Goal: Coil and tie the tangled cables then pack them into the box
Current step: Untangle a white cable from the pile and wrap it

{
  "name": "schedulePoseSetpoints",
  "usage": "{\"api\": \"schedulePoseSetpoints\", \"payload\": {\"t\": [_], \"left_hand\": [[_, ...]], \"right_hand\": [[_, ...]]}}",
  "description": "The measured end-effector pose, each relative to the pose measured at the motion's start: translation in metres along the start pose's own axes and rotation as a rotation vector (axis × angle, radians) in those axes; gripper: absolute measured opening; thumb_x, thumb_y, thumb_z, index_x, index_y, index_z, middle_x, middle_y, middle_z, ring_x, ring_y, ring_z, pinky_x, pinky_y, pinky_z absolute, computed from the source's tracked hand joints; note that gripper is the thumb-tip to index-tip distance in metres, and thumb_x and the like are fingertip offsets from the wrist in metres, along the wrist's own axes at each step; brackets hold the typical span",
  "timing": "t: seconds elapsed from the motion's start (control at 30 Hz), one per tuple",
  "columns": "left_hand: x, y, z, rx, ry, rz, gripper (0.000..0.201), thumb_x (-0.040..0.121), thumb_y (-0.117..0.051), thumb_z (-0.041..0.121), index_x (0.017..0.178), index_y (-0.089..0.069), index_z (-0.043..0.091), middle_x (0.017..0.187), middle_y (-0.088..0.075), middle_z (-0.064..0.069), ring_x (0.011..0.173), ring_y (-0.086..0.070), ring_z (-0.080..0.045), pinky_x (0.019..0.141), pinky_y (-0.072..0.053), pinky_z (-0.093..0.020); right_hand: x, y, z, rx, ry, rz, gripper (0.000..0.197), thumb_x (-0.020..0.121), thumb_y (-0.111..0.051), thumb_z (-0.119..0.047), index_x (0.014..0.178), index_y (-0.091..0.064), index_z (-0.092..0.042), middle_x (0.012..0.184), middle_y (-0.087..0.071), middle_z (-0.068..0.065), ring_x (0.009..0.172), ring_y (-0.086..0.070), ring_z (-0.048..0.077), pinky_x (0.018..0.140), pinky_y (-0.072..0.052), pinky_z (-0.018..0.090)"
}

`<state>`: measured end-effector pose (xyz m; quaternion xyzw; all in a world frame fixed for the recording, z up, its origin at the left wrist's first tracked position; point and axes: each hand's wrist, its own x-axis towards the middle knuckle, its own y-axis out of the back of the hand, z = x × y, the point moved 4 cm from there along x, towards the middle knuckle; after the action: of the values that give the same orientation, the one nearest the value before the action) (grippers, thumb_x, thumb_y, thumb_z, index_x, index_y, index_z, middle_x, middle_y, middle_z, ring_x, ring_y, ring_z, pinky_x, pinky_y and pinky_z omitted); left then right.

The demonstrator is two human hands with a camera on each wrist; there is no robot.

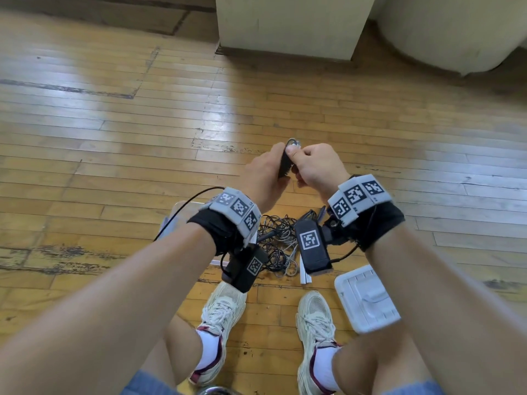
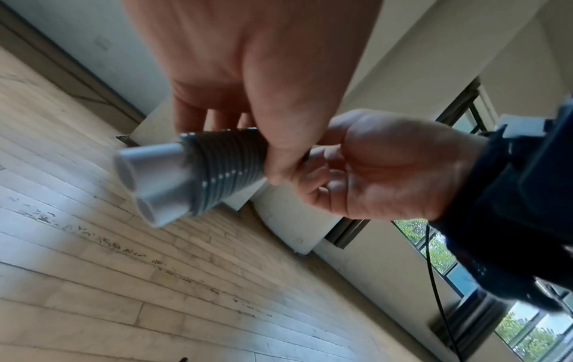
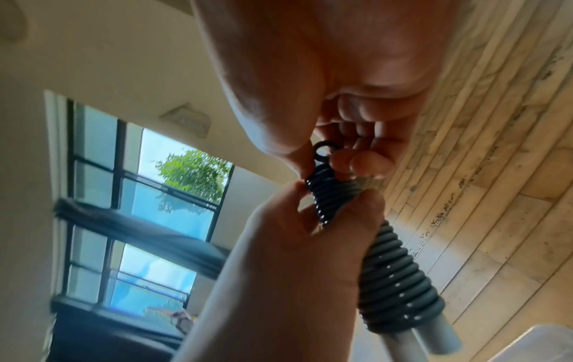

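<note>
Slippage looks the main risk: left hand (image 1: pixel 263 173) grips the tightly wound cable coil (image 2: pixel 228 169) held up above the floor (image 1: pixel 114 138), right hand (image 1: pixel 316 163) pinches its black end loop (image 3: pixel 324 150), so a loosened pinch could let the turns spring apart

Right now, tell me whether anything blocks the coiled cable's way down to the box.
Nothing visible does. The left hand and right hand hold the coiled cable above the floor. The clear box lies below the left wrist, its white lid off by the right foot. The forearm hides most of the box, though.
</note>
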<state>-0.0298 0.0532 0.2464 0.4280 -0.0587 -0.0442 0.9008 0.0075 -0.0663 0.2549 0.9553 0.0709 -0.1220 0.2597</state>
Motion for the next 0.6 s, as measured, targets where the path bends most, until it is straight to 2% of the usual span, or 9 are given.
{"api": "schedulePoseSetpoints", "payload": {"t": [0.07,0.13,0.2,0.23,0.33,0.43,0.5,0.6], "left_hand": [[0.002,0.004,-0.003,-0.009,0.032,0.037,0.039,0.092,-0.062,0.013,0.129,-0.049,0.017,0.113,-0.057,-0.007,0.099,-0.055,-0.026,0.081,-0.041,-0.032],[0.005,0.012,-0.005,-0.067,0.054,0.047,0.034,0.093,-0.063,0.013,0.126,-0.054,0.018,0.104,-0.056,0.001,0.096,-0.055,-0.02,0.084,-0.043,-0.031],[0.004,0.021,-0.006,-0.158,0.042,0.077,0.033,0.093,-0.065,0.014,0.124,-0.058,0.019,0.093,-0.057,0.01,0.088,-0.059,-0.016,0.081,-0.048,-0.031],[0.003,0.024,-0.006,-0.181,0.031,0.099,0.035,0.093,-0.066,0.015,0.127,-0.056,0.019,0.092,-0.059,0.01,0.086,-0.061,-0.017,0.078,-0.05,-0.032],[0.001,0.018,-0.003,-0.009,-0.028,0.066,0.042,0.097,-0.059,0.018,0.136,-0.045,0.022,0.099,-0.064,-0.002,0.084,-0.063,-0.024,0.071,-0.052,-0.037],[0.001,0.003,-0.002,0.199,0.001,-0.003,0.045,0.096,-0.055,0.027,0.136,-0.033,0.024,0.108,-0.053,-0.003,0.094,-0.055,-0.024,0.072,-0.043,-0.035],[0.002,-0.001,-0.002,0.255,0.007,-0.015,0.05,0.096,-0.056,0.037,0.137,-0.034,0.02,0.114,-0.051,-0.005,0.098,-0.055,-0.024,0.073,-0.041,-0.034],[0.005,0.002,-0.005,0.277,0.061,-0.026,0.041,0.1,-0.049,0.042,0.134,-0.04,0.022,0.111,-0.059,-0.001,0.094,-0.061,-0.024,0.072,-0.043,-0.033]], "right_hand": [[-0.001,-0.001,-0.004,0.015,0.011,-0.015,0.04,0.102,-0.054,-0.037,0.077,-0.065,-0.007,0.068,-0.061,0.006,0.054,-0.057,0.015,0.06,-0.055,0.033],[-0.003,0.0,-0.008,0.108,0.006,-0.071,0.037,0.102,-0.054,-0.033,0.087,-0.066,-0.001,0.072,-0.06,0.006,0.057,-0.055,0.013,0.055,-0.052,0.027],[-0.004,0.002,-0.008,0.175,-0.001,-0.103,0.035,0.101,-0.057,-0.032,0.087,-0.066,-0.001,0.073,-0.062,0.007,0.057,-0.055,0.012,0.056,-0.051,0.026],[-0.004,0.003,-0.007,0.194,-0.004,-0.102,0.036,0.1,-0.059,-0.034,0.085,-0.066,-0.002,0.072,-0.063,0.007,0.056,-0.056,0.012,0.056,-0.051,0.026],[-0.005,0.003,-0.005,0.263,-0.027,-0.083,0.041,0.095,-0.065,-0.039,0.083,-0.066,0.0,0.069,-0.064,0.008,0.053,-0.059,0.013,0.054,-0.052,0.026],[-0.009,0.0,-0.006,0.308,-0.039,-0.086,0.047,0.09,-0.069,-0.042,0.081,-0.067,0.003,0.067,-0.066,0.011,0.052,-0.062,0.017,0.052,-0.053,0.028],[-0.014,-0.001,-0.008,0.303,-0.042,-0.083,0.046,0.089,-0.071,-0.042,0.08,-0.064,0.003,0.066,-0.067,0.012,0.052,-0.065,0.019,0.053,-0.055,0.03],[-0.018,0.004,-0.011,0.31,-0.018,-0.054,0.038,0.092,-0.07,-0.036,0.095,-0.052,-0.002,0.071,-0.07,0.015,0.052,-0.066,0.02,0.052,-0.056,0.029]]}}
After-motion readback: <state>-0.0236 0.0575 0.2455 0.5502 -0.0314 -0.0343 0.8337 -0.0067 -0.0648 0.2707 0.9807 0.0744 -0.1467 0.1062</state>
